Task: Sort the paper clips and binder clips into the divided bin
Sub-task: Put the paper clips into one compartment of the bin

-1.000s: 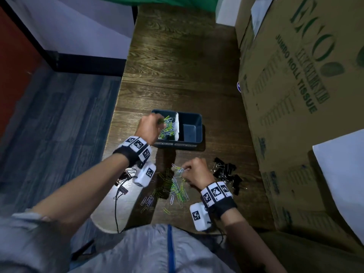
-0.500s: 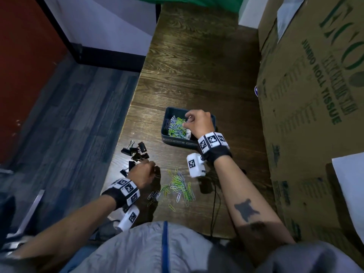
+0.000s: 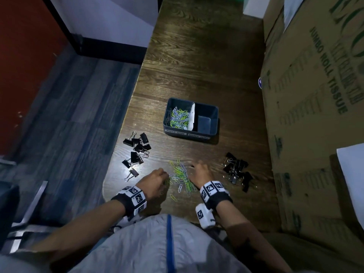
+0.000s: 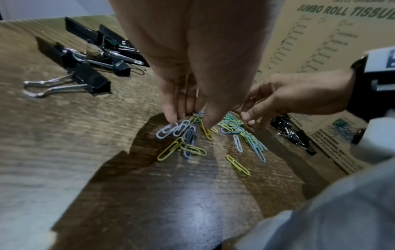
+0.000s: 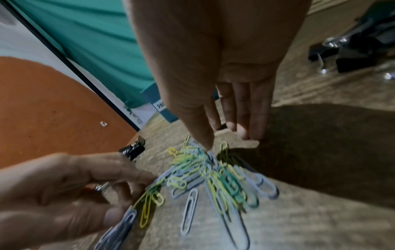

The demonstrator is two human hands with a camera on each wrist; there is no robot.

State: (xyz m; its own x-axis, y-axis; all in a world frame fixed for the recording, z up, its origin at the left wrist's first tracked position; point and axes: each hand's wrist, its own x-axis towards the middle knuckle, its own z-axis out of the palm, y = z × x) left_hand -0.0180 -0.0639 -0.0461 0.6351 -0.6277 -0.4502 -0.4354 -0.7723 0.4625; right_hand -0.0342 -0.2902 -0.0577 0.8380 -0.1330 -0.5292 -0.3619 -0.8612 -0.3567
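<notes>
A dark divided bin (image 3: 213, 123) stands mid-table. Its left compartment holds coloured paper clips (image 3: 178, 119); the right compartment looks bare. Loose paper clips (image 3: 181, 176) lie in a pile near the front edge, between my hands. My left hand (image 3: 158, 177) comes down on the pile's left side, thumb and fingers (image 4: 171, 116) pinching a few paper clips (image 4: 181, 128). My right hand (image 3: 199, 170) hovers over the pile's right side with fingers straight and its thumb tip touching the clips (image 5: 205, 162). Black binder clips lie in two heaps, left (image 3: 136, 152) and right (image 3: 236, 170).
A tall cardboard box (image 3: 315, 115) walls the table's right side. The table's left edge (image 3: 126, 123) drops to a grey floor, close to the left binder clip heap. Bare wooden tabletop (image 3: 197, 56) stretches beyond the bin.
My right hand has come back from the bin to the loose pile. My left hand has shifted right from beside the left binder clips onto the pile.
</notes>
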